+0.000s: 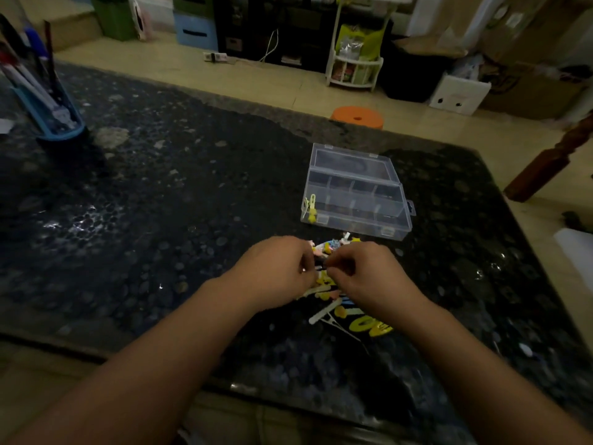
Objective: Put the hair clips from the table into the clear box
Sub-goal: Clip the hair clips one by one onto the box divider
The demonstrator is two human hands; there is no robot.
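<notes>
head view: left hand (278,271) and right hand (362,273) pinch at the pile of small coloured plastic hair clips (333,292); the open clear plastic compartment box (356,194), long axis three-to-nine, sits at twelve o'clock, right hand nearer.

Blue pen holder (53,122) far left on the table; orange stool (357,117) beyond

A lived-in home, this one, dimly lit. A dark speckled stone counter (160,187) takes up the foreground, with a blue pen holder (48,114) full of pens at its far left corner. Beyond it runs a pale tiled floor (288,81), and on it an orange plastic stool (357,117), a white rack (354,59) stuffed with packets, stacked blue drawers (195,32), a green bin (117,16), cardboard boxes (529,59) and a power strip (215,56) trailing a white cable.
</notes>
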